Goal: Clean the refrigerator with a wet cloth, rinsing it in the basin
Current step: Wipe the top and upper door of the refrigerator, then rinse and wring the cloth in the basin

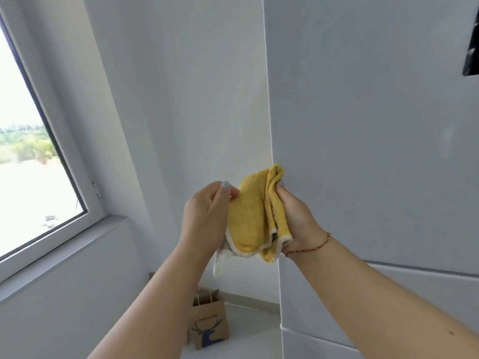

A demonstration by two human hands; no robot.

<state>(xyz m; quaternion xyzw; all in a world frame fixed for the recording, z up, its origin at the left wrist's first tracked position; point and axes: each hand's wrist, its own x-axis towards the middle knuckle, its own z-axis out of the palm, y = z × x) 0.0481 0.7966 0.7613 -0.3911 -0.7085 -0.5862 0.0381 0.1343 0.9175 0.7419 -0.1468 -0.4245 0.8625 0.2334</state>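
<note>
A yellow cloth [252,216] with a white border is held up in front of me, folded loosely between both hands. My left hand [207,216] pinches its left side between thumb and fingers. My right hand [295,216] grips the folded right side, fingers curled into the fabric. The white refrigerator [375,151] fills the right half of the view, its left edge just behind the cloth. No basin is in view.
A window [33,151] with a grey sill is at the left. A white wall runs behind the hands. A brown paper bag [208,325] with a blue deer print stands on the floor below. A dark object [471,55] sticks to the fridge at the upper right.
</note>
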